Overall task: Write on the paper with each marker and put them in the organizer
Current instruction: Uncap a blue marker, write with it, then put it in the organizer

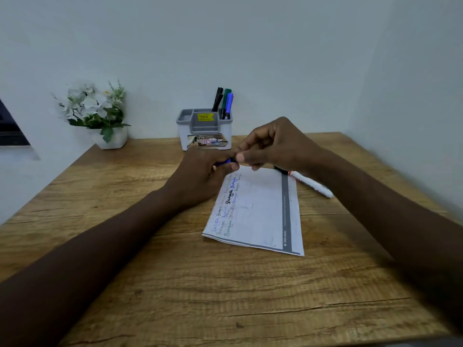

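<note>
My left hand grips a blue marker just above the far left corner of the paper. Meeting it from the right, my right hand pinches the marker's dark end with thumb and fingers; most of the marker is hidden. The white paper lies on the wooden table and carries several handwritten words in different colours along its left edge. A white marker rests on the table beside the paper's far right corner. The grey and white organizer stands at the back, with several markers upright in its right compartment.
A white pot of white flowers stands at the table's back left corner. Pale walls close in behind and on the right. A dark object sits at the left edge, off the table.
</note>
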A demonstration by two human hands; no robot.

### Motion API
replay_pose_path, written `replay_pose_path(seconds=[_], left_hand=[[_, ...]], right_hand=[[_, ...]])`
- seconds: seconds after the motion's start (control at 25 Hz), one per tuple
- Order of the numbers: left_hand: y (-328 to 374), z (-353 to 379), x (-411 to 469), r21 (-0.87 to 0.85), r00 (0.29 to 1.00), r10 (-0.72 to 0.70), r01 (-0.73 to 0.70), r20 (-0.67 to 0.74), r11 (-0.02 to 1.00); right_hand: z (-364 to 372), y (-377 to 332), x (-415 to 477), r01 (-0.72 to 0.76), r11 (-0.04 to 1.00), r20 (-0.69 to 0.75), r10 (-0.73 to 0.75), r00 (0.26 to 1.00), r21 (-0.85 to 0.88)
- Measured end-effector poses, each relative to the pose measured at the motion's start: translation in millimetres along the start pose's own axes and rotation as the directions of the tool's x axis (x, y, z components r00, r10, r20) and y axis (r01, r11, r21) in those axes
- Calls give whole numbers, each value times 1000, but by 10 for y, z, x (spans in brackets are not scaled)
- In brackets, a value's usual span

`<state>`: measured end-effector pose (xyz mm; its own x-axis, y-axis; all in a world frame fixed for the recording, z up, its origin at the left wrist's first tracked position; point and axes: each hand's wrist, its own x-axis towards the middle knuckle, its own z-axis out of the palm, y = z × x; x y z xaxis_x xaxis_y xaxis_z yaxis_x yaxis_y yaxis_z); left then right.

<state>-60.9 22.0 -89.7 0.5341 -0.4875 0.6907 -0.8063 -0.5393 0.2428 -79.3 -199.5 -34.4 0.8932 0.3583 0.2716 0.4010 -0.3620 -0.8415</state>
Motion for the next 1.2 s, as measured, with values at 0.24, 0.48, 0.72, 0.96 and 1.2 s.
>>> replay_pose_path(seconds=[0.24,0.48,0.72,0.96,1.2], left_hand=[[22,8,35,-52,990,-124,128,62,990],[22,33,139,-141,966,-145,177,217,974],[-217,-96,79,-219,924,-350,378,157,899],[-213,-83,70,155,853,-320,280,412,947],[-224,-124,116,126,811,-326,303,485,944]], right_hand=[[356,55,39,-209,943,-169,258,951,261],[484,13,86,-271,951,-107,288,952,149],[98,193,68,-273,903,-124,329,936,331],[153,441,165,-216,916,-179,288,941,337],[208,518,276,-183,982,-196,188,962,42]])
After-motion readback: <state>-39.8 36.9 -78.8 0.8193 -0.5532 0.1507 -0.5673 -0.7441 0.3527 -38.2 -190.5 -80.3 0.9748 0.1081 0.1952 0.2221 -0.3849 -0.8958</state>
